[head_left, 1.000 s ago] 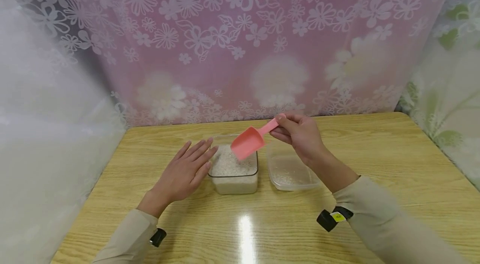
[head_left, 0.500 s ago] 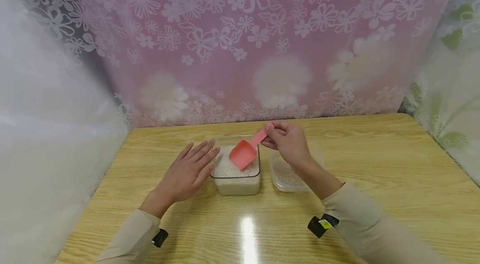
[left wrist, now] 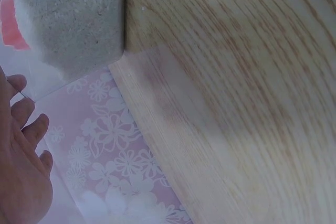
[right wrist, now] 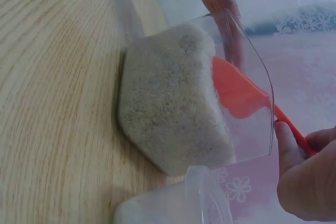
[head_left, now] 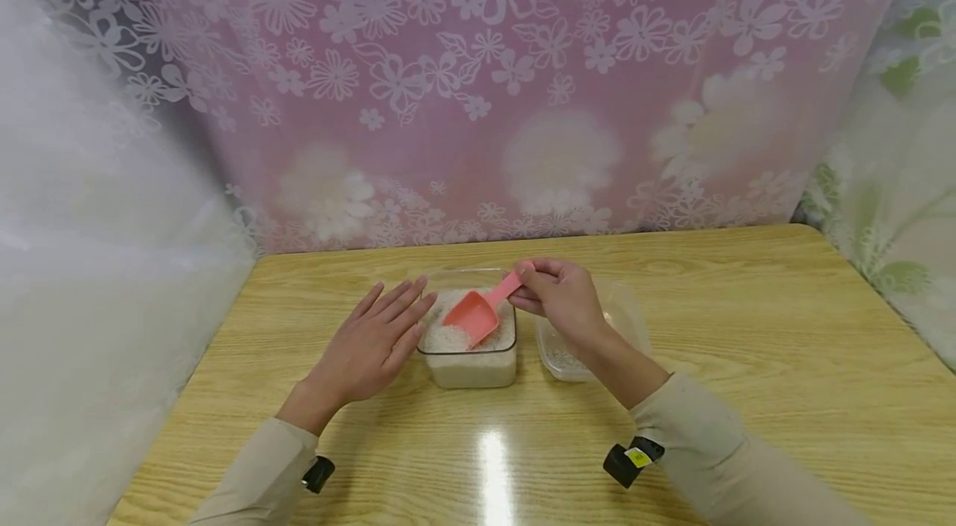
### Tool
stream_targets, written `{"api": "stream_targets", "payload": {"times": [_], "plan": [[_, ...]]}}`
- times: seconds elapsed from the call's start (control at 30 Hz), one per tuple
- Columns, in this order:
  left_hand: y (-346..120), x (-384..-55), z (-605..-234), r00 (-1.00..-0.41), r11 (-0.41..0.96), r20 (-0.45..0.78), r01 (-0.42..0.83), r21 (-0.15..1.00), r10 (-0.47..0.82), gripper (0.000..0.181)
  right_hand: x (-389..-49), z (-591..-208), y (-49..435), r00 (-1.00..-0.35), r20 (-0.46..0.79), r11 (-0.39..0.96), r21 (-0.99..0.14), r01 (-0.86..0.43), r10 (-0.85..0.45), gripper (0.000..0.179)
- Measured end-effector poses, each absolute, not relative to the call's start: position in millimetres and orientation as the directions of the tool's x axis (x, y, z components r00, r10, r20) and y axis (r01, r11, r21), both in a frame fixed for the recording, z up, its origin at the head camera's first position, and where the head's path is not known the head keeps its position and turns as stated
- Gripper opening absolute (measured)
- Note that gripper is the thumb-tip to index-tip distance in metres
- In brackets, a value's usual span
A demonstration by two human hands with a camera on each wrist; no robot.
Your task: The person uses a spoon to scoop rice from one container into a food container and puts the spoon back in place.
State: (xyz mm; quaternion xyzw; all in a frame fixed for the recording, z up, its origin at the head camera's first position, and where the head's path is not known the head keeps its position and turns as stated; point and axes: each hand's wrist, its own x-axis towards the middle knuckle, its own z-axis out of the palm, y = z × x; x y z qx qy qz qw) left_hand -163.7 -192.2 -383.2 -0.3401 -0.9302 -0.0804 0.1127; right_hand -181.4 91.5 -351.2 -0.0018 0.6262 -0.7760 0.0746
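Observation:
A clear square container (head_left: 472, 372) of rice stands on the table, well filled. My right hand (head_left: 563, 300) pinches the handle of a pink scoop (head_left: 474, 315), whose bowl lies tilted in the rice with its front edge sunk in the grains. In the right wrist view the scoop (right wrist: 236, 92) shows through the clear wall, dug into the top of the rice (right wrist: 168, 93). My left hand (head_left: 366, 343) has its fingers extended, with the fingertips at the left rim of the container. No thing is gripped in it.
Right of the rice stands a second, translucent plastic container (head_left: 554, 360) with some grains at its bottom, partly hidden by my right forearm. The wooden table (head_left: 747, 327) ends at a pink flowered curtain (head_left: 478, 136) behind.
My right hand has brought the scoop down and to the left, from above the container into the rice. The left hand has stayed at the rim.

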Motion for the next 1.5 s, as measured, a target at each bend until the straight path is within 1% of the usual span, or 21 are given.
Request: {"api": "stream_targets", "payload": {"times": [0.2,0.7,1.1,1.5], "plan": [[-191,-163,-383,-0.75,0.761,0.26,0.644,0.081,0.608,0.05,-180,-353,91,-0.986,-0.115,-0.23,-0.963,0.14,-0.118,0.032],[-193,-160,-384,-0.74,0.756,0.265,0.652,0.058,0.618,0.05,-176,-356,91,-0.976,-0.195,-0.288,-0.933,0.215,-0.098,0.037],[-192,-163,-384,-0.745,0.758,0.264,0.648,0.07,0.613,0.05,-182,-350,98,-0.97,-0.225,-0.394,-0.886,0.244,-0.094,0.04],[-192,-164,-383,-0.734,0.751,0.273,0.658,0.056,0.622,0.05,-185,-339,108,-0.963,-0.251,-0.438,-0.857,0.27,-0.101,0.029]]}}
